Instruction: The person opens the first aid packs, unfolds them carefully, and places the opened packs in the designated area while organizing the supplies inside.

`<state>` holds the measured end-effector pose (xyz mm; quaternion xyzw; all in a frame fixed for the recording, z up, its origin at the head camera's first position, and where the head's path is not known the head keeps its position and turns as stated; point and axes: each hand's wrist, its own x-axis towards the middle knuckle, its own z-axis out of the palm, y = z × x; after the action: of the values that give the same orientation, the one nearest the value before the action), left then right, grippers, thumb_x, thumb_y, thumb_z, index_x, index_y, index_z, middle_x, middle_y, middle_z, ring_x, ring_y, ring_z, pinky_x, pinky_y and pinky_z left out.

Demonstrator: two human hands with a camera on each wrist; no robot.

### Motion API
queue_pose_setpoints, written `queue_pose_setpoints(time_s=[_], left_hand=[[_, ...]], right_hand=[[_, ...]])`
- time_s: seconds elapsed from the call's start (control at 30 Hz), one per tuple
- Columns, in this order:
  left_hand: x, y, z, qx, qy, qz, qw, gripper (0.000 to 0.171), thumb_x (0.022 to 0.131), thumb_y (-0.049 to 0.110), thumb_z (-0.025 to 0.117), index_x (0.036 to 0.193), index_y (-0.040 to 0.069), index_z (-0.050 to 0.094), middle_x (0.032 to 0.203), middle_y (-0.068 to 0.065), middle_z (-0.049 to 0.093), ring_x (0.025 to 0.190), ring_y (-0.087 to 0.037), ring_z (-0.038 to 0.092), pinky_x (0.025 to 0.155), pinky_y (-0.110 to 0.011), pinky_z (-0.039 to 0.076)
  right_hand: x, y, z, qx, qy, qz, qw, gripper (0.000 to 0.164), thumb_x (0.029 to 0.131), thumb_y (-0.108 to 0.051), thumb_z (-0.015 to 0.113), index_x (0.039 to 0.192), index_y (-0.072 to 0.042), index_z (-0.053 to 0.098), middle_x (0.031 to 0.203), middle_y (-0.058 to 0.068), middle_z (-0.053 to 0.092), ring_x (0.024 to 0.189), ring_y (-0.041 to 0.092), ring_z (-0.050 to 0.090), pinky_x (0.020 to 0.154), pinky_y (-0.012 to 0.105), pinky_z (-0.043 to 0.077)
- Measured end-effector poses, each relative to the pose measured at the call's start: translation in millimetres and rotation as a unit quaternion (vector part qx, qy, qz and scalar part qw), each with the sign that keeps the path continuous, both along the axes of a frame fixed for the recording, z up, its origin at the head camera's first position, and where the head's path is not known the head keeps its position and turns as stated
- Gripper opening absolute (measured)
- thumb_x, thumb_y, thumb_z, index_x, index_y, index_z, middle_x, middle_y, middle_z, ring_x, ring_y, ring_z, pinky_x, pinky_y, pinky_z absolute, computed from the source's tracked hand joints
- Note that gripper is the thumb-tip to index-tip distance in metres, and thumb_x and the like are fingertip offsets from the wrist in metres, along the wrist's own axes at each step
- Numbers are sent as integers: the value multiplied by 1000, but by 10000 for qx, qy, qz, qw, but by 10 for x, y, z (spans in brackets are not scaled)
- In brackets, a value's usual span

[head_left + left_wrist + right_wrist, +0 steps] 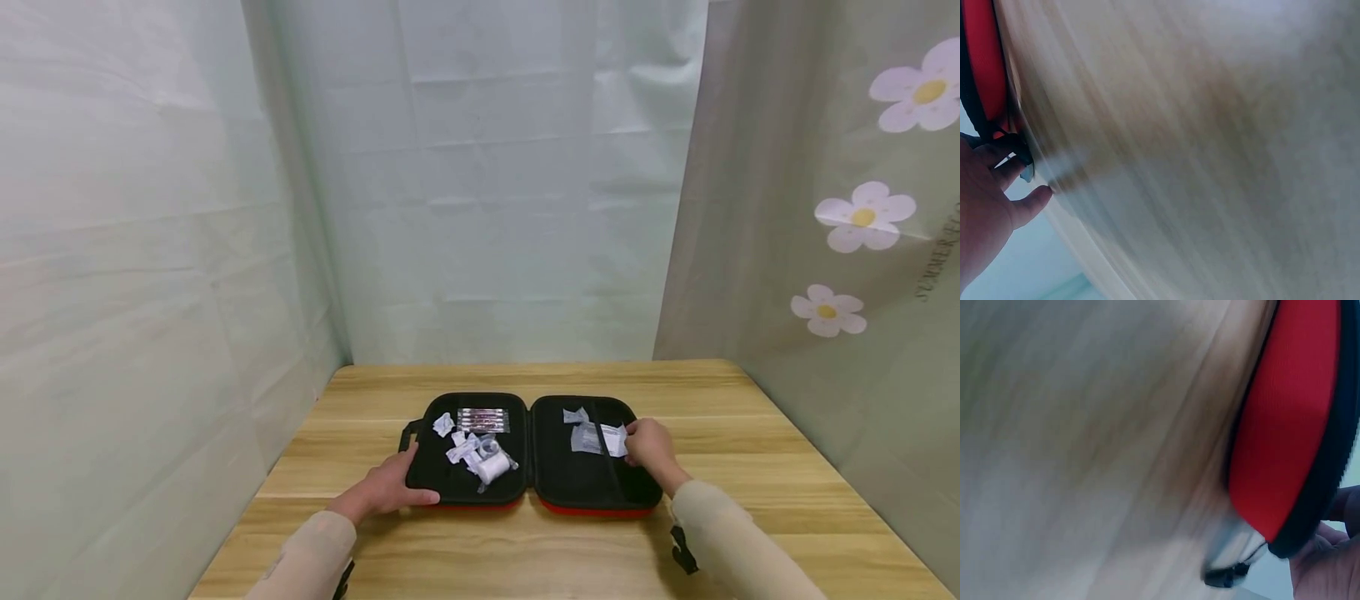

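A black-lined zip case (555, 475) with a red outside lies unfolded on the table. My left hand (390, 483) rests at its left edge beside the carry handle (408, 435), thumb stretched along the front corner; in the left wrist view the fingers touch the handle. In the right half, my right hand (651, 446) pinches the right end of a clear-and-white packet (588, 438), which lies under a black elastic strap (602, 429). Its fingertips are partly hidden. A small white packet (574, 415) sits just above it. In the right wrist view, the red case side (1285, 412) hides most of that hand.
The left half holds a row of wrapped swab-like sticks (483, 420), a white roll (492, 468), a clear ring-shaped item (488, 447) and several small white packets (443, 424). A wooden table (480, 550) lies beneath, with pale curtains (495, 208) around it.
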<state>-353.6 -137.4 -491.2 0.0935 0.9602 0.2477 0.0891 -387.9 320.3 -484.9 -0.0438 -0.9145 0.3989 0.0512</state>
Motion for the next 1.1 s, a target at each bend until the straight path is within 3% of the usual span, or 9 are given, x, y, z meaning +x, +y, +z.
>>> queue_pose_setpoints(time_s=[0.13,0.23,0.43,0.67,0.8,0.9,1.1], left_hand=[[-3,6,-1,-16,2,5,10000,118,72,61,81,154,-3,24,150,-30,36,137,-49,33,109,-66,24],[-13,3,5,-35,-3,4,10000,118,72,61,80,154,-2,24,150,-30,36,137,-48,33,109,-66,24],[-1,0,4,-44,61,-46,10000,117,73,60,81,154,-3,25,149,-30,37,137,-49,34,108,-67,24],[17,9,19,12,49,-29,10000,117,73,59,81,154,-3,25,150,-30,36,137,-48,33,109,-66,23],[23,10,23,9,56,-24,10000,116,73,59,81,154,-3,25,150,-30,36,137,-48,34,109,-66,24],[28,12,29,2,25,-3,10000,117,73,59,80,154,-3,24,150,-30,36,137,-48,33,109,-66,24],[38,14,28,12,-13,23,10000,117,73,59,81,154,-3,24,150,-30,36,137,-49,33,109,-66,24]], right_hand=[[43,36,36,640,170,-27,9978,16,77,8,51,79,7,67,60,5,59,43,11,57,45,26,49],[37,38,37,533,124,-20,9985,16,78,7,52,80,8,68,62,6,60,44,11,58,45,25,50],[-23,-12,-8,-564,-212,-298,9977,26,82,6,55,103,18,64,78,18,64,47,11,60,48,25,53],[-62,-110,-42,-1794,-337,-492,9820,31,85,8,52,112,20,60,76,17,62,51,11,60,51,25,55],[-99,-158,-70,-2192,-561,-506,9727,31,88,8,53,117,18,58,82,17,61,56,13,60,54,26,55],[-106,-162,-75,-2276,-666,-617,9695,29,88,8,53,115,18,59,81,16,61,56,13,60,54,25,55],[-76,-128,-40,-1638,-301,-1033,9806,26,86,3,50,102,18,64,69,14,62,47,9,58,48,23,53]])
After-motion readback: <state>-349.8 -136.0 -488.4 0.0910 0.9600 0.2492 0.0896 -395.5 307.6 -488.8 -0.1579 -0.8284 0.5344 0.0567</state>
